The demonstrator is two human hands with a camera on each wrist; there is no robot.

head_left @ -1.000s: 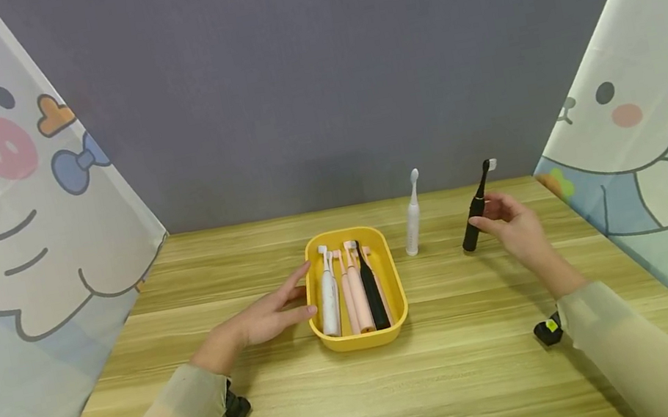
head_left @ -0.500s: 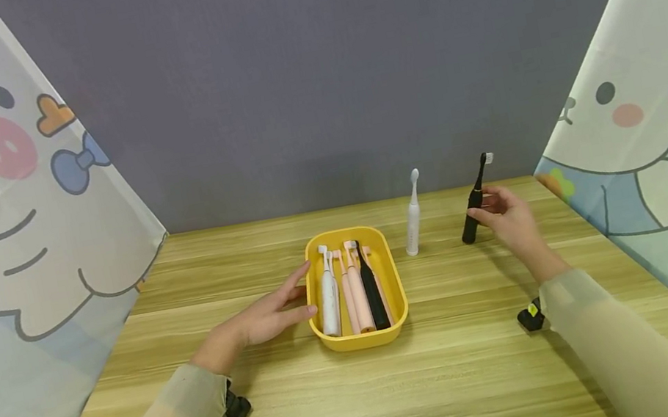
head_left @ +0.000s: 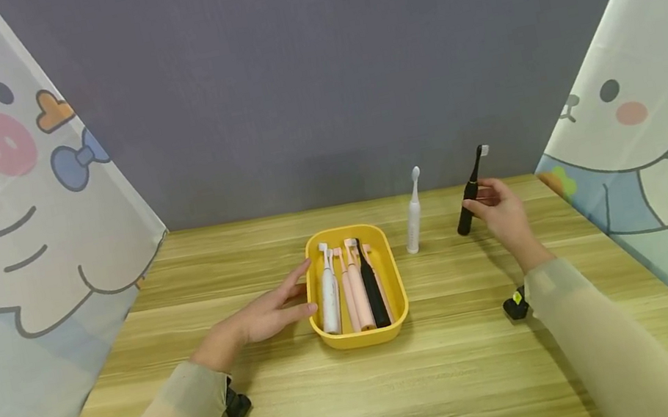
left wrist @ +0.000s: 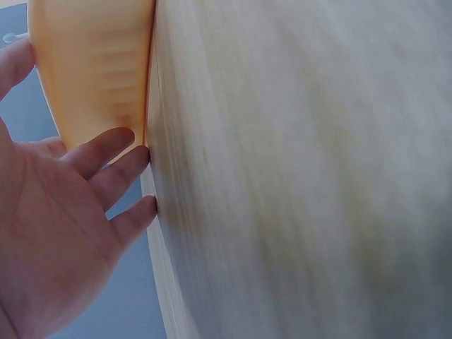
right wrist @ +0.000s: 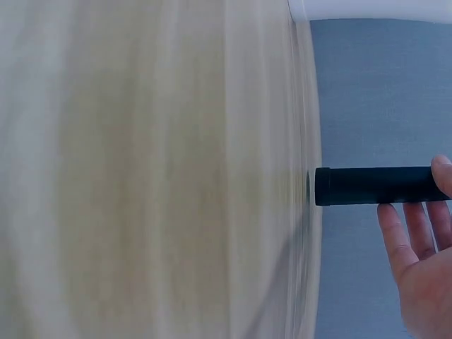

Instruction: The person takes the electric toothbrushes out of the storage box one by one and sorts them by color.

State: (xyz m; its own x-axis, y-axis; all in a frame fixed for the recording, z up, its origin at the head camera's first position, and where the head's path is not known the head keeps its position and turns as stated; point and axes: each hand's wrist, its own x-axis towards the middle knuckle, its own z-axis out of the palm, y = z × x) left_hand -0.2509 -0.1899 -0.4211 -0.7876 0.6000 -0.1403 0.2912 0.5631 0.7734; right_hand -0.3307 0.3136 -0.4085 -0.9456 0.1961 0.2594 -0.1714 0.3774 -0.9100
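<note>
My right hand (head_left: 502,212) pinches a black electric toothbrush (head_left: 470,198) near the back right of the table, its white bristles up and its handle nearly upright. In the right wrist view the handle's base (right wrist: 323,186) sits very close to the tabletop; whether it touches is hard to tell. Left of it a white electric toothbrush (head_left: 414,223) stands upright by itself. With fingers spread, my left hand (head_left: 266,316) rests against the left side of a yellow basket (head_left: 395,280). Inside lie white toothbrushes (head_left: 329,302), pink toothbrushes (head_left: 360,301) and a black toothbrush (head_left: 374,294), side by side.
The wooden table (head_left: 368,404) ends at a grey back panel (head_left: 311,78). Cartoon-printed cloths hang on the left (head_left: 49,266) and right (head_left: 650,138). A black wrist camera (head_left: 515,305) hangs below my right sleeve.
My right hand has moved slightly away from me and to the left, carrying the black toothbrush, which has become more upright. The left hand has stayed at the basket.
</note>
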